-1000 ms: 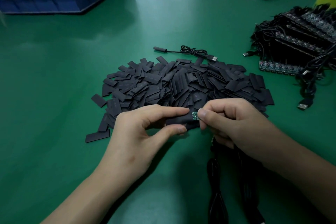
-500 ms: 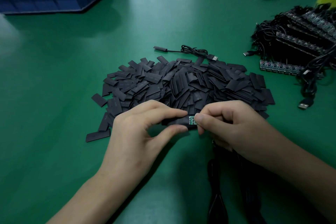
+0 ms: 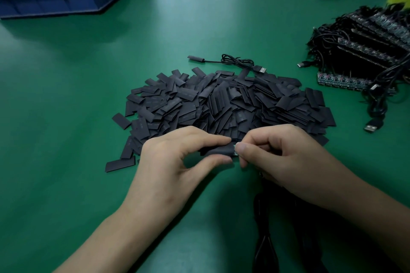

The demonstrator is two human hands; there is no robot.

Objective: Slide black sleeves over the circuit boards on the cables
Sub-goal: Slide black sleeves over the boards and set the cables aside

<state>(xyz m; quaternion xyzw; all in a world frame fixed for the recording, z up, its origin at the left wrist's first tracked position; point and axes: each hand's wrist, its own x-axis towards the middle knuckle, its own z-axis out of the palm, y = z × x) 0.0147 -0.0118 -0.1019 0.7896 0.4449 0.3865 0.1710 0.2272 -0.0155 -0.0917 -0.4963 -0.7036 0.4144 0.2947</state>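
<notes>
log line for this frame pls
step: sleeving | left hand: pinches sleeve | right hand: pinches board, tip exposed at sleeve mouth | pile: behind hands

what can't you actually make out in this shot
1. Head view: circuit board, mostly hidden inside the black sleeve and behind the right hand.
2. Head view: cable, passing under the right hand and off the bottom edge.
3. Head view: blue bin contents, too dark, cut by the top edge.
</notes>
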